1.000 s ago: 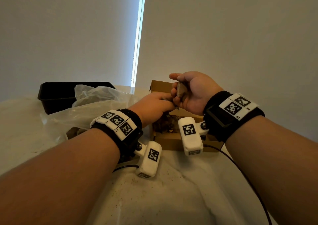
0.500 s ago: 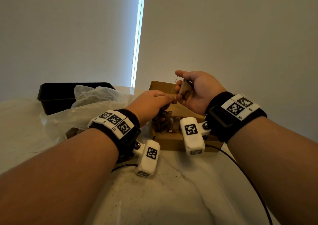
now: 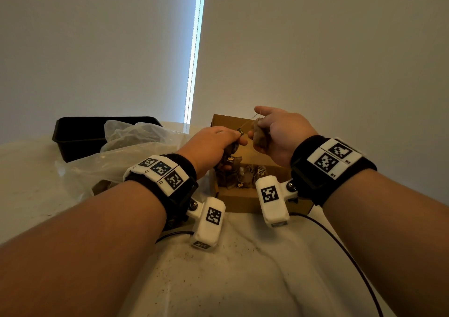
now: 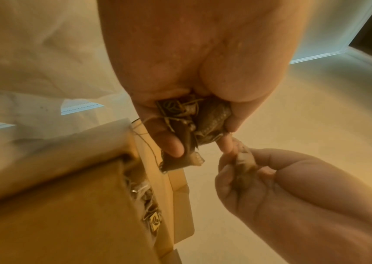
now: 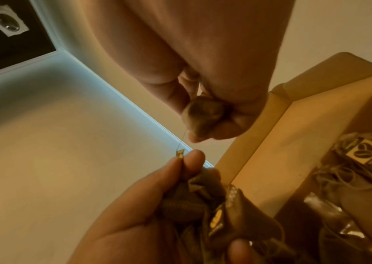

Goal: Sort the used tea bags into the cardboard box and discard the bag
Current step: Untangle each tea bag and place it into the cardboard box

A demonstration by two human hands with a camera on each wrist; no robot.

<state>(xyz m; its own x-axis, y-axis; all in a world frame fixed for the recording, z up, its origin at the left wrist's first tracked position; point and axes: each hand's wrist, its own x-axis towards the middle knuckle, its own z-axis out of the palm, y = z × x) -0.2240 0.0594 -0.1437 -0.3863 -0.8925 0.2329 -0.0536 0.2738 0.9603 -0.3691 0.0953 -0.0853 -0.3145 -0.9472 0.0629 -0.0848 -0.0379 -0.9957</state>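
- Nearest you, at 6 o'clock, the table [image 3: 218, 287] is covered in a pale sheet speckled with dark crumbs, and your two forearms reach in from the bottom corners; each carries a black wrist strap and a white camera block.
- Just past the camera blocks, at 12 o'clock from your wrists, sits the cardboard box [image 3: 240, 202], open at the top, with a pile of used tea bags [image 3: 245, 178] and their small dark tags lying inside.
- Above the box's left part, your left hand [image 3: 213, 144] is closed around a bunch of tea bags [image 4: 203, 119] with tangled strings, and its thumb and forefinger pinch a small tag [image 5: 180, 154].
- A thin string [image 5: 182, 138] runs from that tag up to the single tea bag [image 3: 260, 134] in your other hand.
- At 1 o'clock, above the box's right part, your right hand [image 3: 281, 134] grips that single tea bag, its fingers curled round it; the two hands are just beside each other, not touching.
- At 10 o'clock from the box, a crumpled clear plastic bag [image 3: 116, 156] lies on the table; something brown shows through it.
- Behind the bag, at 11 o'clock, stands a black tray [image 3: 80, 132].
- Farthest off, plain walls meet at a bright vertical strip of light [image 3: 194, 54].
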